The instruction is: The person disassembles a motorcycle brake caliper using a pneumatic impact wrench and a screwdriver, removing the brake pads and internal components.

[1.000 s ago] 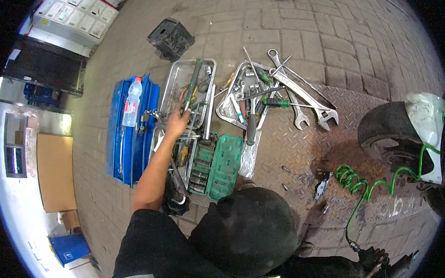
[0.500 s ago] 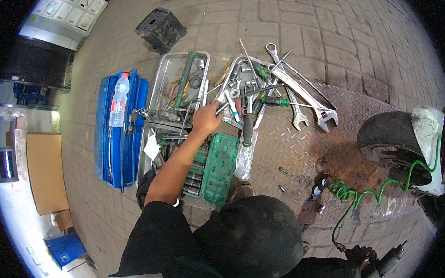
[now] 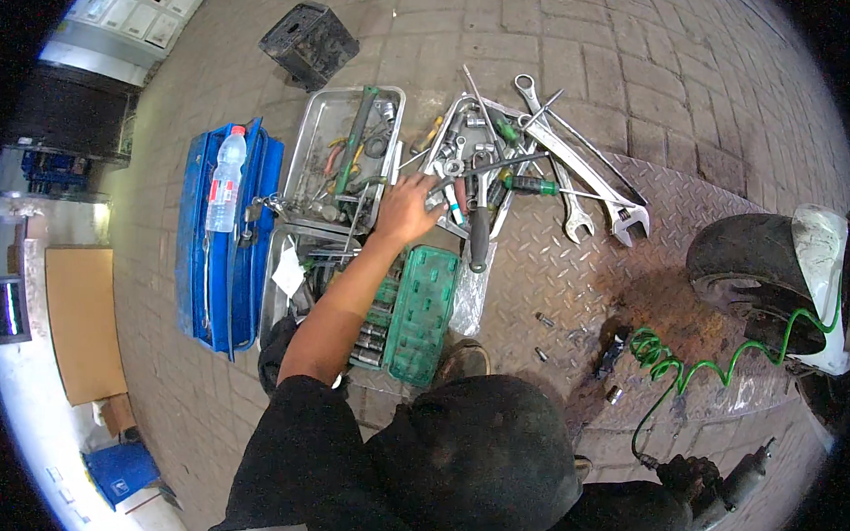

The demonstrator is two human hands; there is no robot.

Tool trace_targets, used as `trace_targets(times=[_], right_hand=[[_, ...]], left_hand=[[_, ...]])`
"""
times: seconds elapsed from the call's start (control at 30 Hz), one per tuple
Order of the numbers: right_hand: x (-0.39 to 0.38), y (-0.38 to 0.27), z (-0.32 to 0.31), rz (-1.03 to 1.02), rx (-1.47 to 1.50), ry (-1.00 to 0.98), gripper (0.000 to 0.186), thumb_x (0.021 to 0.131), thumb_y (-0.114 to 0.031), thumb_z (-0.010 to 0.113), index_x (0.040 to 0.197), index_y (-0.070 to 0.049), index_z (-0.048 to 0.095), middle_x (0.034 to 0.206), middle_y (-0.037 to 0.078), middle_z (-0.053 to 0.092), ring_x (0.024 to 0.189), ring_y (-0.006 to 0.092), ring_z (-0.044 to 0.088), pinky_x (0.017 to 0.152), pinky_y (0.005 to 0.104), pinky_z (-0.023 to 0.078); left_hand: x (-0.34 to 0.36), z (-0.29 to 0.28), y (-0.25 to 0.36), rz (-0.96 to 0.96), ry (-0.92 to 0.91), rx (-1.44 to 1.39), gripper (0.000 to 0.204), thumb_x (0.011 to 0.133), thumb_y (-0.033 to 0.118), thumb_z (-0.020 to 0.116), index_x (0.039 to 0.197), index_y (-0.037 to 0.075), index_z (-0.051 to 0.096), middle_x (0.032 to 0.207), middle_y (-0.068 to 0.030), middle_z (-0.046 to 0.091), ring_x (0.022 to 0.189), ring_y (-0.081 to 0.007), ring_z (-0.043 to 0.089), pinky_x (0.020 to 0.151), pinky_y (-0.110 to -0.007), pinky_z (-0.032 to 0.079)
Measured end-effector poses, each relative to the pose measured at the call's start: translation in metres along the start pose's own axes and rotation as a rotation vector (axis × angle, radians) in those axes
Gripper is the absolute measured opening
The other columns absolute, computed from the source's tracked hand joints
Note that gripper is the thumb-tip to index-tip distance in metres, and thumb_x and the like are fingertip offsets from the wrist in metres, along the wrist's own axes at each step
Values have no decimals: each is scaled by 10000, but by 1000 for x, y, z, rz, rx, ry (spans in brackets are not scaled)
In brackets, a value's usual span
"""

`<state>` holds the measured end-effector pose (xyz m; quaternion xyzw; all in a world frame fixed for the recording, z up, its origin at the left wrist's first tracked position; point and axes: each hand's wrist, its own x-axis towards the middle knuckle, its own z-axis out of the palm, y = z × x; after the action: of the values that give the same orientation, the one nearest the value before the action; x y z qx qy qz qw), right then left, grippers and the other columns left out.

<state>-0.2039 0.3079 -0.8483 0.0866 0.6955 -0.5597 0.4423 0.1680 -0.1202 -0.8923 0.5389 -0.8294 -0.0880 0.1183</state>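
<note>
My left hand [image 3: 410,210] reaches over the near left rim of a metal tray of tools [image 3: 509,208]. Its fingers are apart, and nothing shows in them. Beside its fingertips lie ratchets, small wrenches and a dark-handled tool [image 3: 479,239]. A green-handled screwdriver [image 3: 531,185], a large adjustable wrench [image 3: 578,163] and a combination wrench [image 3: 575,210] lie across the tray's right side. At the lower right, my right hand [image 3: 687,478], in a dark glove, is closed around a grey air impact wrench [image 3: 743,481]. A green coiled hose [image 3: 665,367] runs to it.
Below my left forearm is an open green socket case [image 3: 423,317]. A second metal tray [image 3: 309,102], a blue toolbox [image 3: 196,248] with a bottle [image 3: 227,179] and a black box [image 3: 308,46] stand farther left. Loose sockets [image 3: 545,320] lie on the steel plate, near a wheel [image 3: 739,258].
My left hand has moved slightly farther forward and its fingers have spread. The small metal piece that showed at its fingers is no longer seen there. My right hand stays on the air impact wrench.
</note>
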Motion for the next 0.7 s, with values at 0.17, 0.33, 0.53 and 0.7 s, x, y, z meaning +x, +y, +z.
trace_targets(times=[0.17, 0.33, 0.53, 0.7], right_hand=[[2, -2, 6, 5, -21, -21, 366, 802, -262, 711, 1046, -8, 611, 978, 120, 621, 885, 240, 592, 769, 343, 488], [7, -4, 11, 18, -60, -53, 368, 803, -267, 713, 1048, -11, 613, 979, 119, 623, 887, 241, 593, 772, 345, 488], [19, -6, 29, 38, -99, -109, 370, 805, -274, 716, 1049, -16, 616, 979, 117, 625, 889, 243, 594, 775, 348, 488], [25, -8, 41, 53, -137, -158, 371, 806, -280, 718, 1051, -19, 618, 980, 116, 627, 891, 245, 595, 778, 350, 488]], left_hand=[[-20, 2, 9, 72, 30, -91, 399, 773, 297, 718, 1088, 64, 642, 1089, -122, 609, 1034, -330, 568, 910, -434, 464], [-96, 15, 20, 103, 129, -101, 255, 825, 246, 683, 971, 39, 654, 990, -131, 637, 947, -329, 603, 832, -429, 486], [-209, 16, 39, 173, -50, -280, 219, 780, 177, 714, 973, 83, 673, 963, -109, 657, 915, -290, 630, 832, -412, 498], [-237, 5, 28, 59, 92, -209, 235, 754, 163, 738, 963, 80, 671, 928, -108, 660, 870, -309, 633, 788, -418, 514]])
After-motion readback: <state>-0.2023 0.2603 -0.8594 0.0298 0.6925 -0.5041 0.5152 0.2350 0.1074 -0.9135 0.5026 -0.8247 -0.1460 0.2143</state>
